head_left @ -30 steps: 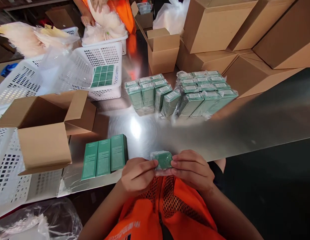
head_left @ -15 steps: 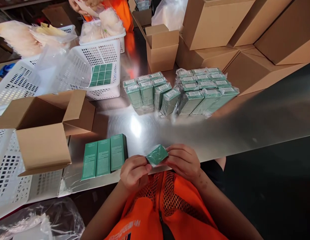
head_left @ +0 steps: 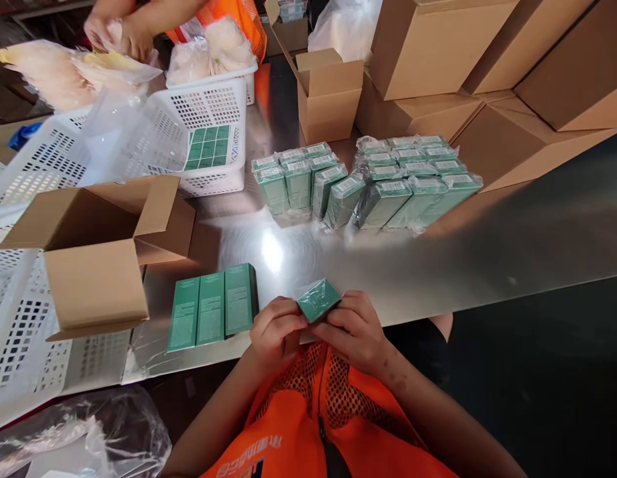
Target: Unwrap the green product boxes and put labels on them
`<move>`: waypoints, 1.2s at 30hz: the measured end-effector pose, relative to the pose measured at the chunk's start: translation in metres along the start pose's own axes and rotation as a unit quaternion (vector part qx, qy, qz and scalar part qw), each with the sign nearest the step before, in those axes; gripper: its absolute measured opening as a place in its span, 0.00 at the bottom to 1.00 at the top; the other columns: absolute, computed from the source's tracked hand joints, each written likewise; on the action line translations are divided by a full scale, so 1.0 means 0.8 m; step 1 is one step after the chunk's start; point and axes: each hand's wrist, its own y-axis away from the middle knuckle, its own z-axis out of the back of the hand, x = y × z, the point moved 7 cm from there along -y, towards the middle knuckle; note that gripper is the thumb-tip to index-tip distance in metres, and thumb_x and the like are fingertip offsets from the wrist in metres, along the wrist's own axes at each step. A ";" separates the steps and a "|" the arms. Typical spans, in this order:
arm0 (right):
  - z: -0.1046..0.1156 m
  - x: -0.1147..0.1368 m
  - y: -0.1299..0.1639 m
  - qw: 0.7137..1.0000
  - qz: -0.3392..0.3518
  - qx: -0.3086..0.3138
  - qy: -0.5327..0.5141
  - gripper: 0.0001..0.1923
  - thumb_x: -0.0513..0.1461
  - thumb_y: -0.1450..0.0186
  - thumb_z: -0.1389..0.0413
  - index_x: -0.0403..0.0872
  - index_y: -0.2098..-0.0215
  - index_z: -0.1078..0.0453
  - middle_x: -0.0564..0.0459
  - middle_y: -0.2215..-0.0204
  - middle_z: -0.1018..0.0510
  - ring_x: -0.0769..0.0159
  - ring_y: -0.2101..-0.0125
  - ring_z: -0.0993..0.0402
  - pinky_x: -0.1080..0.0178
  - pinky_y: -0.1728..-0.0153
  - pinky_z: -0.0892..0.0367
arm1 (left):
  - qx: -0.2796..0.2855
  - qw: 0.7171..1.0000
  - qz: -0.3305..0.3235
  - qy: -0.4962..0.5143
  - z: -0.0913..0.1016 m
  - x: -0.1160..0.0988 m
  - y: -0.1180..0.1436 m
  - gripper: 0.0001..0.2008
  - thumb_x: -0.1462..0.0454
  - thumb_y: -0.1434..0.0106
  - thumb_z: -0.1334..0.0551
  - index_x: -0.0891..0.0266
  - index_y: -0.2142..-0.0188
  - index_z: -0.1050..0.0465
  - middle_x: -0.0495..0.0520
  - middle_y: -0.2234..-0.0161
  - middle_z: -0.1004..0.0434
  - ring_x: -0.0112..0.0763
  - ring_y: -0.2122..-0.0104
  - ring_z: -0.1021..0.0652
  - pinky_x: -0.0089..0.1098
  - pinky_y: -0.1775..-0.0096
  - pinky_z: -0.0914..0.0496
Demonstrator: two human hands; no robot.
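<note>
Your left hand [head_left: 277, 330] and right hand [head_left: 355, 326] had their fingers clamped on a wrapped green box [head_left: 317, 300] at the worktop [head_left: 487, 259] edge, beside three flat boxes [head_left: 212, 307].

packing workshop | stacked cardboard cartons [head_left: 438, 46] | wrapped green boxes [head_left: 368, 182] | steel table [head_left: 487, 252]

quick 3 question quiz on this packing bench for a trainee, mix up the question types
1. True or false: both hands grip the wrapped green box.
2. How many unwrapped green boxes lie flat beside the left hand?
3. The open cardboard carton sits on the wearer's: A) left B) right, beyond the right hand C) lap

Key: 1 true; 2 three; 3 A
</note>
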 end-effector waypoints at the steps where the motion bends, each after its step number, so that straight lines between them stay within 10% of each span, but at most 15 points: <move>1: -0.002 -0.001 0.002 1.000 0.003 0.010 0.008 0.08 0.32 0.30 0.43 0.50 0.61 0.23 0.56 0.72 0.23 0.65 0.66 0.29 0.58 0.62 0.32 | 0.005 1.000 0.012 0.014 -0.003 0.004 0.003 0.08 0.73 0.33 0.42 0.59 0.60 0.32 0.50 0.67 0.26 0.27 0.69 0.23 0.28 0.66 0.25; 6: -0.006 -0.019 0.012 0.995 -0.030 0.095 -0.026 0.07 0.37 0.29 0.43 0.49 0.65 0.24 0.55 0.71 0.25 0.64 0.66 0.30 0.58 0.65 0.34 | 0.010 0.949 0.260 0.180 -0.025 0.043 0.030 0.07 0.61 0.27 0.42 0.55 0.52 0.36 0.45 0.70 0.31 0.22 0.78 0.28 0.22 0.78 0.34; 11: 0.039 -0.045 -0.009 0.991 -0.121 -0.010 -0.053 0.22 0.49 0.35 0.35 0.50 0.47 0.29 0.47 0.59 0.27 0.58 0.58 0.27 0.56 0.59 0.26 | 0.005 0.884 0.389 0.261 -0.041 0.049 0.040 0.09 0.55 0.27 0.42 0.56 0.55 0.35 0.42 0.75 0.33 0.21 0.83 0.34 0.24 0.81 0.39; 13: 0.034 -0.058 -0.023 0.982 -0.164 0.062 -0.064 0.33 0.52 0.36 0.35 0.50 0.37 0.35 0.43 0.48 0.27 0.53 0.50 0.27 0.53 0.54 0.25 | 0.029 0.900 0.380 0.212 -0.041 0.048 0.037 0.11 0.53 0.27 0.43 0.57 0.58 0.34 0.42 0.77 0.34 0.23 0.82 0.33 0.25 0.79 0.38; 16: 0.014 -0.068 -0.035 0.950 -0.197 0.178 -0.166 0.24 0.46 0.31 0.39 0.54 0.38 0.32 0.48 0.50 0.23 0.60 0.54 0.23 0.61 0.57 0.22 | 0.082 0.943 0.313 0.079 -0.036 0.043 0.032 0.17 0.48 0.26 0.48 0.59 0.57 0.33 0.47 0.73 0.30 0.28 0.78 0.28 0.29 0.75 0.35; 23: 0.008 -0.085 -0.051 0.924 -0.307 0.075 -0.215 0.16 0.46 0.36 0.34 0.54 0.50 0.21 0.52 0.60 0.19 0.65 0.65 0.22 0.66 0.68 0.23 | 0.174 0.956 0.125 -0.200 -0.030 0.018 0.026 0.17 0.62 0.25 0.52 0.59 0.71 0.35 0.50 0.76 0.31 0.31 0.77 0.30 0.32 0.76 0.42; 36: -0.052 -0.083 -0.064 0.868 -0.415 0.129 -0.240 0.17 0.50 0.39 0.34 0.49 0.57 0.19 0.50 0.61 0.18 0.72 0.77 0.29 0.66 0.77 0.31 | 0.016 0.968 0.079 -0.238 0.033 -0.007 0.019 0.08 0.67 0.31 0.39 0.60 0.54 0.24 0.51 0.68 0.26 0.24 0.77 0.28 0.26 0.75 0.35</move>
